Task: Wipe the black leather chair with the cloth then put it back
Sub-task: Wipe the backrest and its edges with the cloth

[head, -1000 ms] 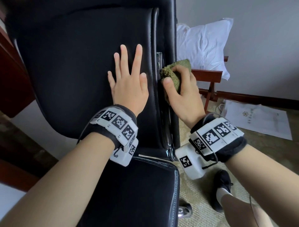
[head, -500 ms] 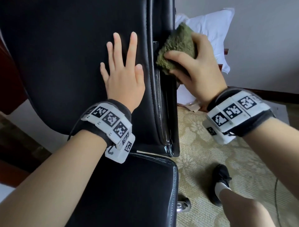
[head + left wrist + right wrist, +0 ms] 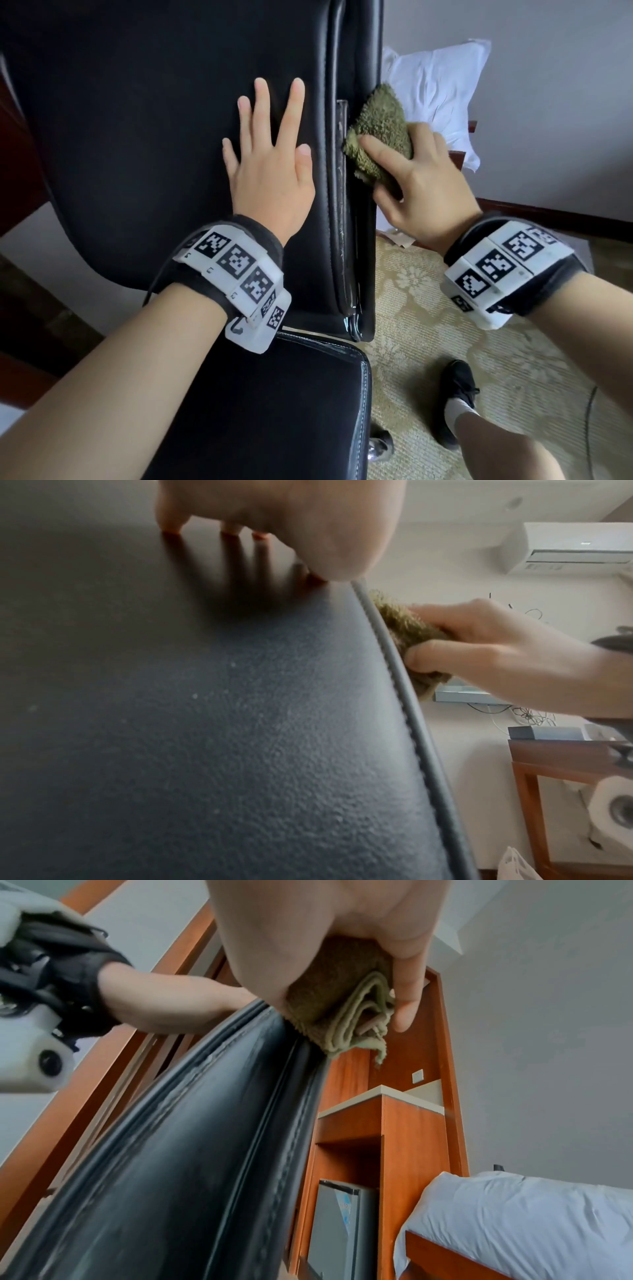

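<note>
The black leather chair (image 3: 137,137) fills the left of the head view, its backrest upright and its seat (image 3: 274,411) below. My left hand (image 3: 270,164) lies flat on the backrest, fingers spread and straight. My right hand (image 3: 421,181) grips a folded olive-green cloth (image 3: 380,126) and presses it against the backrest's right side edge (image 3: 356,205). In the right wrist view the cloth (image 3: 342,1007) is bunched between thumb and fingers against the chair's black edge (image 3: 212,1137). The left wrist view shows the leather (image 3: 240,723), with the cloth (image 3: 407,631) beyond the piped seam.
A white pillow (image 3: 435,92) lies on a wooden frame behind the chair. Patterned carpet (image 3: 445,325) spreads to the right, where my black shoe (image 3: 457,387) stands. Wooden furniture (image 3: 404,1137) and a small fridge (image 3: 342,1231) stand behind; a chair caster (image 3: 378,445) shows below the seat.
My right hand slid the cloth up the backrest's side edge, then a little back down. The left hand stayed flat on the backrest.
</note>
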`<state>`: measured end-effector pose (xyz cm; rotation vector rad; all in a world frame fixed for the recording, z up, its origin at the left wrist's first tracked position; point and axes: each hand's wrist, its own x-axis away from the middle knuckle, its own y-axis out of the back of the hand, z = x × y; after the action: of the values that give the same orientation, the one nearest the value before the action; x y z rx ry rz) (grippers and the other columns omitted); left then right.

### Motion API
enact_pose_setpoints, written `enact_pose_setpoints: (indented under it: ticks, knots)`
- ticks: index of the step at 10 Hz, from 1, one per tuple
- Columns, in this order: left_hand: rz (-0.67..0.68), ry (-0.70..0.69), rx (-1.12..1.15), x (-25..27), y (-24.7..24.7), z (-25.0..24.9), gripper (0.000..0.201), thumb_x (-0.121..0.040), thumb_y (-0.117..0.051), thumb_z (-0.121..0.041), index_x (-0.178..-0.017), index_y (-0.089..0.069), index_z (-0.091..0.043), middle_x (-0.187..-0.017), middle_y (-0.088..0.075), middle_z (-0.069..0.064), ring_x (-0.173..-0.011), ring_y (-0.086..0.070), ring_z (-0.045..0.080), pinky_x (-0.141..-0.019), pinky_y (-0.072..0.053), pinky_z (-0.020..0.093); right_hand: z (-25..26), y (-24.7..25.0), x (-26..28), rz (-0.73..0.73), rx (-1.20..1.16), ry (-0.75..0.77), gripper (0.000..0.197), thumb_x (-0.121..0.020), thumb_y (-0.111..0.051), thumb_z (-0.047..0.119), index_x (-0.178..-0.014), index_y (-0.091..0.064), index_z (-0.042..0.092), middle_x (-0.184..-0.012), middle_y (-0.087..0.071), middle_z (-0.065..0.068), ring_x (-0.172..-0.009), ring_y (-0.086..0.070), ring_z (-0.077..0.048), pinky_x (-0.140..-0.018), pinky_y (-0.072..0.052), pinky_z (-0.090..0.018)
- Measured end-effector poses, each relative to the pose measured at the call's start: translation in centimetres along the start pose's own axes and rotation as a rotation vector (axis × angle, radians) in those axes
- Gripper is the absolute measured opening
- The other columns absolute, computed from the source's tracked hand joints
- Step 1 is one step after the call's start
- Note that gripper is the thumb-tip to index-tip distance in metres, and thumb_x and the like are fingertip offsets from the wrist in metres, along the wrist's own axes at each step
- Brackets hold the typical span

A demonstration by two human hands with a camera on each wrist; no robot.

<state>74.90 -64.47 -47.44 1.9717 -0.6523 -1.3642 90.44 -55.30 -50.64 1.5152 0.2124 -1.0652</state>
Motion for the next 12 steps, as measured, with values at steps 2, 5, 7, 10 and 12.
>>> enact_pose_setpoints:
  ticks: [2, 5, 7, 10, 12]
  knots:
    - [0.023, 0.016, -0.024, 0.0, 0.2, 0.0, 0.061, -0.098, -0.031, -0.019, -0.149, -0.002, -0.033, -0.158, 0.006, 0.002, -0.145, 0.006, 0.024, -0.113, -0.006, 0.053, 0.0, -1.7, 2.8, 0.116, 0.028, 0.014, 0.052, -0.076, -0.048, 0.021, -0.128, -0.053, 0.016, -0.102, -0.048, -0.027, -0.085, -0.048, -0.043, -0.051, -0.051, -0.041]
    - [0.017, 0.018, -0.059, 0.2, 0.4, 0.0, 0.062, -0.098, -0.032, -0.020, -0.149, 0.000, -0.033, -0.158, 0.006, 0.003, -0.145, 0.004, 0.024, -0.114, -0.009, 0.053, 0.6, 1.6, -0.8, 0.003, -0.125, 0.032, 0.062, -0.069, -0.031, 0.019, -0.130, -0.039, 0.019, -0.123, -0.047, -0.022, -0.106, -0.044, -0.042, -0.094, -0.038, -0.047]
    - [0.009, 0.022, -0.051, 0.2, 0.2, 0.0, 0.063, -0.097, -0.033, -0.020, -0.149, -0.001, -0.033, -0.158, 0.005, 0.003, -0.145, 0.004, 0.024, -0.113, -0.009, 0.054, 0.4, 1.4, -1.4, 0.099, -0.178, 0.039, 0.072, -0.075, -0.042, 0.046, -0.139, -0.038, 0.016, -0.140, -0.034, -0.018, -0.125, -0.032, -0.035, -0.107, -0.026, -0.050]
    - [0.023, 0.009, -0.060, 0.1, 0.4, 0.2, 0.062, -0.098, -0.033, -0.022, -0.149, 0.000, -0.034, -0.158, 0.006, 0.002, -0.145, 0.004, 0.024, -0.113, -0.009, 0.053, 1.2, 0.1, -2.2, -0.151, -0.045, -0.014, 0.043, -0.088, -0.045, 0.023, -0.131, -0.051, 0.016, -0.128, -0.045, -0.022, -0.098, -0.047, -0.040, -0.088, -0.042, -0.045]
    - [0.014, 0.007, -0.035, 0.2, 0.1, 0.2, 0.061, -0.098, -0.032, -0.022, -0.149, -0.001, -0.034, -0.158, 0.006, 0.003, -0.145, 0.005, 0.024, -0.113, -0.007, 0.053, 1.0, 0.3, -2.5, -0.122, -0.080, 0.007, 0.044, -0.087, -0.045, 0.023, -0.129, -0.054, 0.014, -0.125, -0.046, -0.026, -0.099, -0.050, -0.044, -0.087, -0.045, -0.046]
